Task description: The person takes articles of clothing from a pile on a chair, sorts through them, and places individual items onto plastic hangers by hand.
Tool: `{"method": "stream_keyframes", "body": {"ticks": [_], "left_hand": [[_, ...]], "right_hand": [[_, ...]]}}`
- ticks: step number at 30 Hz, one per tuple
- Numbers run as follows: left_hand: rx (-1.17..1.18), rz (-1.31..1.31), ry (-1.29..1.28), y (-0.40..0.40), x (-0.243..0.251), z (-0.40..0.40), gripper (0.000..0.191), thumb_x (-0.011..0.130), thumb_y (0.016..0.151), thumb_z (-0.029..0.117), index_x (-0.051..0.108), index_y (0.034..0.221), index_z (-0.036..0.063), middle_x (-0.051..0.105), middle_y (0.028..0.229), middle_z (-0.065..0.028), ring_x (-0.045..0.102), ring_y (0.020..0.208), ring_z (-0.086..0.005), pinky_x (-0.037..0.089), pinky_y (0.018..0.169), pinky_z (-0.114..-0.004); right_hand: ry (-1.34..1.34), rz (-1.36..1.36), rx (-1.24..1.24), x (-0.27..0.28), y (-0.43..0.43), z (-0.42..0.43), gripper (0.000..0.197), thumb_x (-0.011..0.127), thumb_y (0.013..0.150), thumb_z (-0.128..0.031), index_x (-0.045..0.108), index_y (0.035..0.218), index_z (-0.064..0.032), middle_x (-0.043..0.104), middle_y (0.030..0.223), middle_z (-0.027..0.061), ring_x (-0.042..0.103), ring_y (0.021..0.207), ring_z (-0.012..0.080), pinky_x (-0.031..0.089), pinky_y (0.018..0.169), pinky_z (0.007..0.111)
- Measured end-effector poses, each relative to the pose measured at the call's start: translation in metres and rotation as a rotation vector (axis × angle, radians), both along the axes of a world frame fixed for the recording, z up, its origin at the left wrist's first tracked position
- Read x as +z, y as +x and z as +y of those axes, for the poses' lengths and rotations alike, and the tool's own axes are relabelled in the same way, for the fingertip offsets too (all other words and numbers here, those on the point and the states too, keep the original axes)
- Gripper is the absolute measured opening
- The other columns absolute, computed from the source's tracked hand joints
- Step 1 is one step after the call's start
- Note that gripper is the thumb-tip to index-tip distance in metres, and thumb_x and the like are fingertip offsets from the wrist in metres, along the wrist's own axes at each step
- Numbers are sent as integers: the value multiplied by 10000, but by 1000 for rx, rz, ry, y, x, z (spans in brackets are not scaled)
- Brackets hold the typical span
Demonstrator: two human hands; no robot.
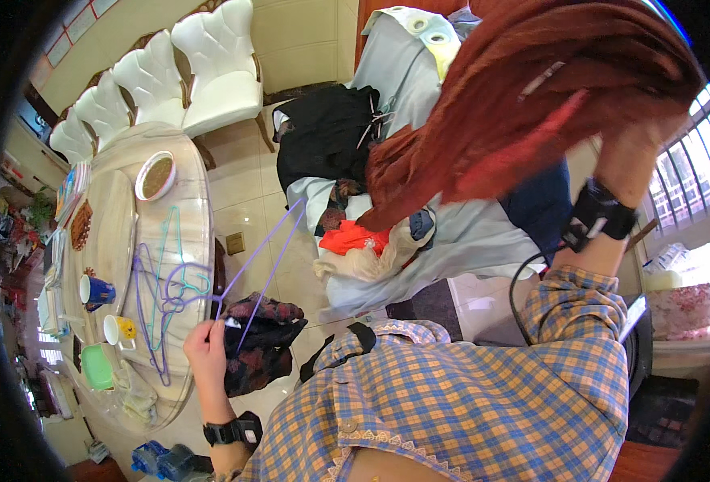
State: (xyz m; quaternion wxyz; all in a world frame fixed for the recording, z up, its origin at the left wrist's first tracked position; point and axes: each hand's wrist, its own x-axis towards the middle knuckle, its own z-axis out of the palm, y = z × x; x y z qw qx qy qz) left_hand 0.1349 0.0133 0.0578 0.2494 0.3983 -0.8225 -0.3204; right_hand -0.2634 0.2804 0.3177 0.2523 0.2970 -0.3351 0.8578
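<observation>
My left hand (206, 349) grips a purple plastic hanger (265, 243) near its hook, over the edge of the table. A dark floral garment (262, 361) lies right beside its fingers; whether they also hold it cannot be told. Raised at the right, my right hand (644, 140) holds a reddish-brown garment (511, 108), blurred by motion and spread in the air. The cloth hides the fingers. Beneath it, a bed-like surface under a pale grey sheet (469, 241) bears a bright red garment (347, 239), a cream garment (361, 265) and black clothing (330, 132).
On the marble-patterned round table (195, 181) are more hangers (163, 325), a bowl of food (155, 175), a blue cup (97, 290), a yellow-and-white mug (120, 331) and a green container (96, 366). White chairs (222, 66) stand behind it. A barred window (692, 169) is at the right.
</observation>
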Motion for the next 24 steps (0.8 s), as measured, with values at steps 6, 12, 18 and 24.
{"method": "stream_keyframes", "body": {"ticks": [6, 12, 18, 24], "left_hand": [[-94, 69, -164, -54, 31, -10, 150, 632, 704, 110, 555, 700, -19, 497, 551, -90, 447, 491, -161, 371, 487, -274], [-243, 147, -130, -100, 50, -4, 157, 642, 695, 122, 570, 716, -16, 536, 584, -99, 499, 525, -170, 398, 510, -266], [-569, 65, -126, -146, 60, 34, 140, 623, 703, 138, 597, 753, 10, 564, 665, -134, 545, 607, -266, 428, 553, -312], [-879, 67, -105, -181, 86, 45, 95, 611, 700, 87, 595, 719, -5, 569, 635, -106, 541, 579, -194, 421, 551, -272]], "right_hand": [[268, 46, 396, -45, 79, 40, 328, 404, 816, -209, 478, 1069, -14, 544, 907, 95, 519, 844, 180, 415, 766, 285], [732, -371, 858, -99, 110, 10, 413, 457, 772, -202, 446, 1133, -1, 533, 855, 61, 501, 802, 125, 384, 740, 227], [1026, -326, 1036, -187, 105, -52, 560, 509, 735, -74, 306, 1252, -4, 535, 978, 51, 494, 837, 105, 410, 744, 247], [1286, -130, 792, -206, 90, -46, 253, 522, 724, -92, 522, 948, 25, 570, 859, 60, 502, 784, 108, 419, 695, 252]]}}
